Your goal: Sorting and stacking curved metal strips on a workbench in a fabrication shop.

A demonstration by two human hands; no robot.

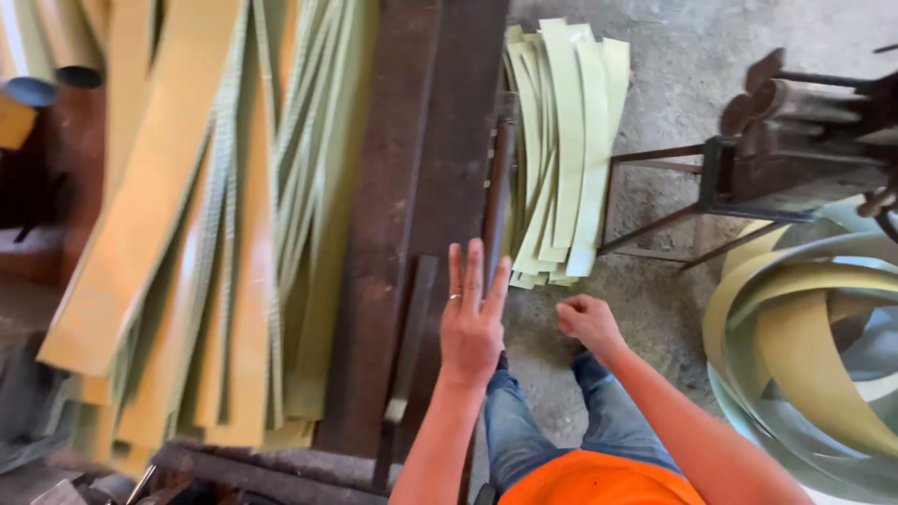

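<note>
My left hand lies flat, fingers spread, on the rusty steel worktop, right at its edge beside the upright bar. My right hand hangs loosely curled over the floor, holding nothing. Pale green strips fan out on the concrete just past it: thin, glossy, bendy, cut edges. I'd judge those edges could slice a finger, and the pile could slither apart if nudged. More strips, yellow and green, sprawl across the worktop. A curled sheet coil sits by the rusty stand.
</note>
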